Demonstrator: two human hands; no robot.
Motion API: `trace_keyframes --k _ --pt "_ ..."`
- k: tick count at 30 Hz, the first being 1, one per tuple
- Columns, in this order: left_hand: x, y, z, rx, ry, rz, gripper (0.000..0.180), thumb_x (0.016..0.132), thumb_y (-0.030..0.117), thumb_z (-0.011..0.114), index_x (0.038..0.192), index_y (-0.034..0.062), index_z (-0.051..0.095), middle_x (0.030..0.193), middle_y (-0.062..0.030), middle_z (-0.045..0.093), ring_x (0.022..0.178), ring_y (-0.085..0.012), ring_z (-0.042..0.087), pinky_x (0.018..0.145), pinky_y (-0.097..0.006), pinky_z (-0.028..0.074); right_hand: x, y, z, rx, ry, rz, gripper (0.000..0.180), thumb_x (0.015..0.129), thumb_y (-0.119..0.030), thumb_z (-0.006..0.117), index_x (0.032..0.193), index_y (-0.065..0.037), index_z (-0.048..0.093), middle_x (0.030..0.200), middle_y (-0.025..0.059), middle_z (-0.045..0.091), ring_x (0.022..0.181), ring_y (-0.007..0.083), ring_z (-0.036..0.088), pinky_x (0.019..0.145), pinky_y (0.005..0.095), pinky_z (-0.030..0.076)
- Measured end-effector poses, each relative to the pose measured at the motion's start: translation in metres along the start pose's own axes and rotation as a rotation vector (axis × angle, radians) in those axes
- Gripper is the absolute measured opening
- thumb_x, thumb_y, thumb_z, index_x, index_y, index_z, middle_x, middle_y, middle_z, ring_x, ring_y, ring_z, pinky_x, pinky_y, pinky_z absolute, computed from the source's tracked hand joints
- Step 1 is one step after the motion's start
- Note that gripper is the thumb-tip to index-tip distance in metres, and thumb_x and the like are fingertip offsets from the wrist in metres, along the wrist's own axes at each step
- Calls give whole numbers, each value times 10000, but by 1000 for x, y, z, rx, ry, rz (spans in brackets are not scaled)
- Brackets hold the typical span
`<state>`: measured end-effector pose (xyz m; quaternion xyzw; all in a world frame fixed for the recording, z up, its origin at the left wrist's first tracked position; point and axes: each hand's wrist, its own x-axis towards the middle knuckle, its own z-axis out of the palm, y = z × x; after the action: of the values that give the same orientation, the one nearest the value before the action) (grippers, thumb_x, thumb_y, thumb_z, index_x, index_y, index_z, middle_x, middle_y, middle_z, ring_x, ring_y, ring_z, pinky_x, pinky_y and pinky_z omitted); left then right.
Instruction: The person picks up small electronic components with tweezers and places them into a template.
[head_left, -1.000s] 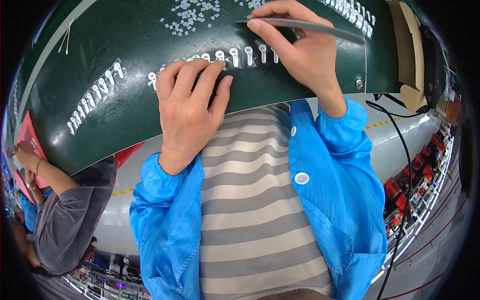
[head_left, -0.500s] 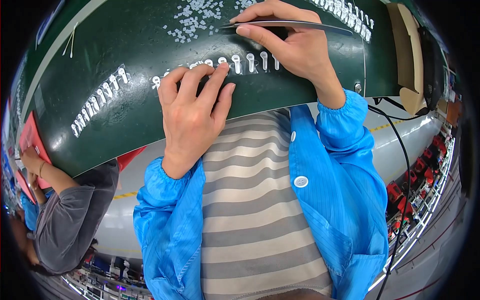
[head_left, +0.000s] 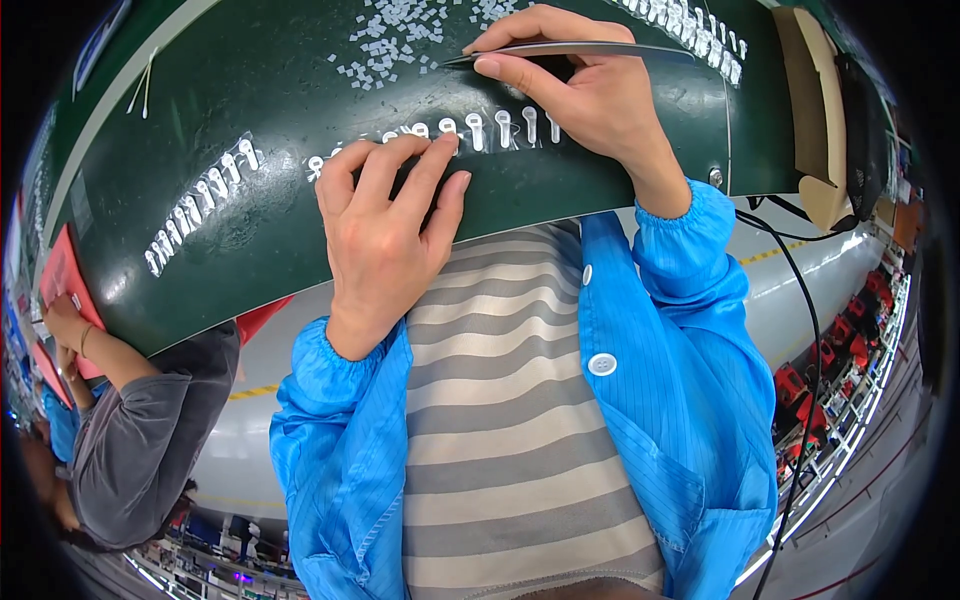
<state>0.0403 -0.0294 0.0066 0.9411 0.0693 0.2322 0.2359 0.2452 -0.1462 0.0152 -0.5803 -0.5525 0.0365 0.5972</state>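
My right hand [head_left: 600, 95] pinches a pair of dark tweezers [head_left: 645, 50] between thumb and fingers. Their tips reach the near right edge of a scatter of small pale squares [head_left: 385, 50] on the dark green table. My left hand [head_left: 388, 215] rests palm down, fingers bent and apart, over a row of small white keyhole-shaped parts [head_left: 475, 132] in clear film. Its fingertips touch the row's middle and hide some of the parts. Whether the tweezers hold a square is too small to tell.
More film-wrapped white parts lie in a slanting row [head_left: 200, 200] at left and in another group [head_left: 700, 35] at far right. Two cotton swabs [head_left: 145, 88] lie at far left. An open cardboard box [head_left: 805, 110] stands at right. A co-worker's arm [head_left: 115, 355] is at lower left.
The tweezers have tilted slightly, their rear end rising and their tips shifting a little right and nearer. My left hand stays on the row.
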Motion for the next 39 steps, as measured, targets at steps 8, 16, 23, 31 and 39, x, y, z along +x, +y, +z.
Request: trace_keyframes --k 8,16,23,31,39 --pt "-1 -1 1 -6 12 -9 278 819 137 846 1092 124 796 1076 -9 690 1051 -271 554 920 -392 462 -2 -32 -8 -101 0 518 133 870 -1 807 990 30 757 864 105 747 748 139 706 658 271 542" --pt "0 0 1 -8 23 -10 269 818 136 848 1082 125 796 1072 -6 693 1052 -272 555 918 -389 465 -16 14 -6 76 48 -50 125 882 -7 803 993 32 760 858 94 752 722 122 690 641 261 534" --pt "-2 -4 0 -21 44 5 249 802 106 856 1044 116 798 1042 -5 701 1043 -272 560 900 -379 476 -2 -32 -7 -78 -10 600 113 892 -10 797 990 33 760 830 82 751 671 96 663 602 254 515" --pt "-3 -8 -1 -61 153 -72 179 776 50 861 942 92 807 942 -11 712 936 -265 592 810 -370 502 -13 -15 -11 -91 -121 412 107 878 14 797 981 29 772 897 99 764 783 160 713 680 273 566" --pt "-3 -5 -3 -56 126 -96 173 783 39 867 943 85 822 948 -35 726 926 -257 618 838 -374 511 -8 -22 0 -81 -361 288 117 862 47 784 976 20 787 936 115 771 827 206 740 721 287 599"
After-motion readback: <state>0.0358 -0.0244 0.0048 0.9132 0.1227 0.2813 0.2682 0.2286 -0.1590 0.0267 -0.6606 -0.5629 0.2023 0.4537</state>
